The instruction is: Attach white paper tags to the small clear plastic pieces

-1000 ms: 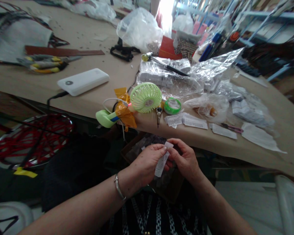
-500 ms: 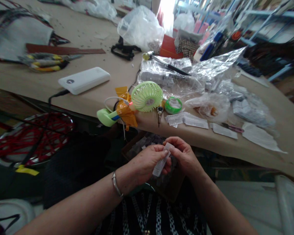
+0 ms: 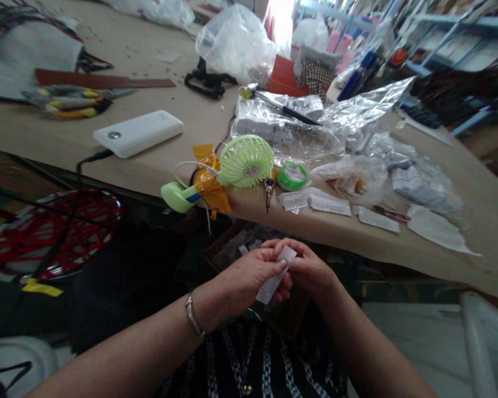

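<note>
Both hands meet over my lap, just in front of the table edge. A small white printed label (image 3: 269,288) is pinched in my left hand (image 3: 253,276), its lower part hanging down across the fingers. My right hand (image 3: 311,270) is closed on the label's upper end, thumb against it. Below and behind the hands is an open box (image 3: 216,255) of small pale pieces, partly hidden. On the table edge beyond lie more printed labels (image 3: 330,202), near a green roll of tape (image 3: 291,176) and a soldering-iron-like tool (image 3: 268,193).
A green fan (image 3: 247,160) is held at the table edge with orange tape. A white power bank (image 3: 139,134) lies left of it. Behind are a hammer (image 3: 280,105), plastic-wrapped bundles (image 3: 257,124) and pliers (image 3: 77,102). Small pink-handled scissors (image 3: 392,214) lie at the right.
My hands have shifted slightly, and the right fingers have moved further over the label's upper end. The label stays held between both hands. The whole view has drifted a little.
</note>
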`<state>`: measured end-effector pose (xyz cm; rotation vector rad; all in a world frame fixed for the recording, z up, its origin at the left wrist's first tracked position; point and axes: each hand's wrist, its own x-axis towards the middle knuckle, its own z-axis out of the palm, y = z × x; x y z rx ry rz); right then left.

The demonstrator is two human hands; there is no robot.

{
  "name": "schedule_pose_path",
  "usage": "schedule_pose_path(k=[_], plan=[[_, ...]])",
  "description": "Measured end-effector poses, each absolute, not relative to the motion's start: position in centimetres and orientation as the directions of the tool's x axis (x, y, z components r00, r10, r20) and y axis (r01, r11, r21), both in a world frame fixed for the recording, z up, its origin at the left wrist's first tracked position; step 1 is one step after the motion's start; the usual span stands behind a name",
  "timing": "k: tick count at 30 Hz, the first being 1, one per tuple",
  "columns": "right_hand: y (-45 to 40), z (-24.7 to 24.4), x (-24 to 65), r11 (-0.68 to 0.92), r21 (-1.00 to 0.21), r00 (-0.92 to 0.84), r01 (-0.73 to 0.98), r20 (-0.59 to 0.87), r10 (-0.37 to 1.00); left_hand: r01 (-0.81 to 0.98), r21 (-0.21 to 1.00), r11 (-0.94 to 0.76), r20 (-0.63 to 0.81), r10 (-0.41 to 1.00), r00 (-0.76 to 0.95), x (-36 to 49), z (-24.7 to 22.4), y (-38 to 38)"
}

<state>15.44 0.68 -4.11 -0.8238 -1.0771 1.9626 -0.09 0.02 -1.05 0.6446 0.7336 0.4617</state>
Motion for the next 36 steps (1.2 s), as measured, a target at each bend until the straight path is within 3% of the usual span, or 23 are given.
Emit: schedule_pose_path(k=[3, 6, 9, 12, 14, 16, 20, 25, 31, 36], plan=[[0.6, -3.9, 15.4, -0.251, -0.943, -0.442, -0.22, -0.133, 0.887, -0.186, 0.678, 0.711, -0.467, 0.612, 0.638, -0.1, -1.1, 0.1], [0.3, -3.1, 15.4, 0.036, -0.999, -0.266, 0.008, 0.032, 0.964, -0.241, 0.683, 0.69, -0.44, 0.651, 0.619, -0.3, -1.2, 0.3], [-0.2, -2.4, 15.3, 0.316, -0.863, -0.198, 0.395, 0.256, 0.946, -0.245, 0.689, 0.682, -0.458, 0.672, 0.582, -0.4, -1.0, 0.4], [-0.6, -2.2, 15.1, 0.431, -0.713, -0.253, 0.553, 0.349, 0.902, -0.232, 0.693, 0.683, -0.483, 0.678, 0.554, -0.3, -0.7, 0.6], [-0.7, -2.4, 14.8, 0.422, -0.716, -0.234, 0.556, 0.352, 0.906, -0.242, 0.694, 0.678, -0.475, 0.685, 0.553, -0.3, -0.6, 0.6], [-0.5, -2.6, 14.5, 0.348, -0.794, -0.157, 0.498, 0.312, 0.937, -0.262, 0.699, 0.666, -0.463, 0.699, 0.545, -0.4, -0.5, 0.7], [0.4, -2.5, 14.0, 0.11, -0.972, -0.066, 0.207, 0.098, 0.993, -0.282, 0.734, 0.617, -0.434, 0.747, 0.504, -0.7, -0.3, 0.8], [1.5, -2.1, 13.2, -0.082, -0.997, -0.104, 0.014, -0.083, 0.991, -0.267, 0.793, 0.548, -0.412, 0.804, 0.428, -1.1, -0.2, 0.9], [2.4, -2.3, 12.4, -0.068, -0.998, -0.091, 0.01, -0.069, 0.993, -0.227, 0.847, 0.481, -0.374, 0.842, 0.39, -1.4, -0.7, 1.3], [3.3, -1.9, 11.9, -0.019, -0.999, -0.084, 0.039, -0.023, 0.996, -0.022, 0.974, 0.226, -0.214, 0.946, 0.243, -2.0, -1.2, 2.4]])
